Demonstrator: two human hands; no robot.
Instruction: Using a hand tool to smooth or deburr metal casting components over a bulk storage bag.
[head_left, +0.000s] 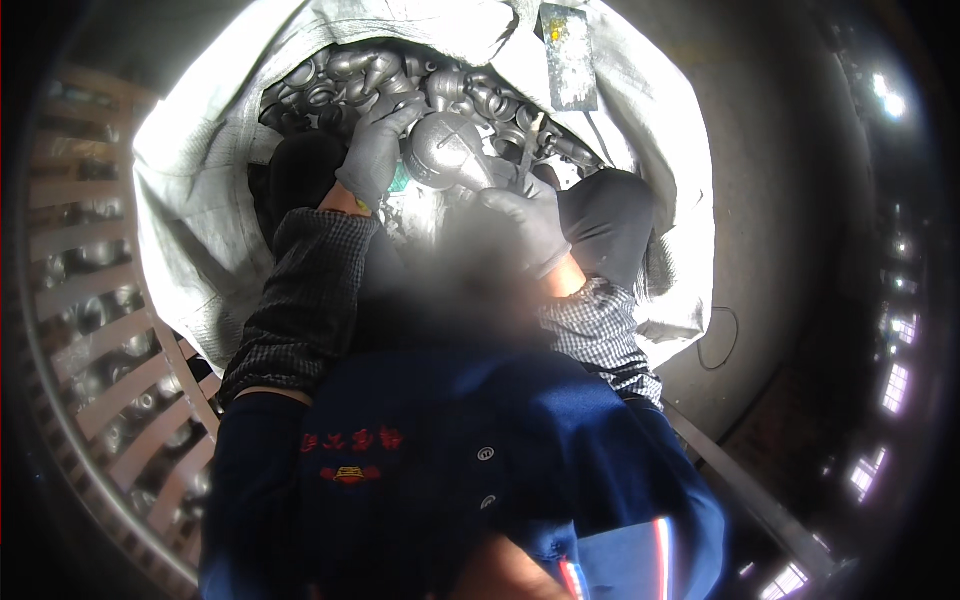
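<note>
A grey metal casting [445,150] with a rounded, bulb-like end is held up before the bag's pile. My left hand [376,148], in a grey glove, grips its left side with bent fingers. My right hand [528,222], gloved too, is closed around a narrow, flat bar-like tool [531,150] that points up and away. Its exact kind cannot be made out. The casting's lower right end reaches close to the right-hand fingers; whether they touch is unclear. Behind both hands lie many similar grey castings [370,75] in a heap.
A large white woven bag [190,190] with rolled-down edges surrounds my legs and the castings. On its far right rim rests a worn dark plate [571,60]. At left, a slatted metal crate [85,340] holds more metal parts. A thin wire loop [735,340] lies at right.
</note>
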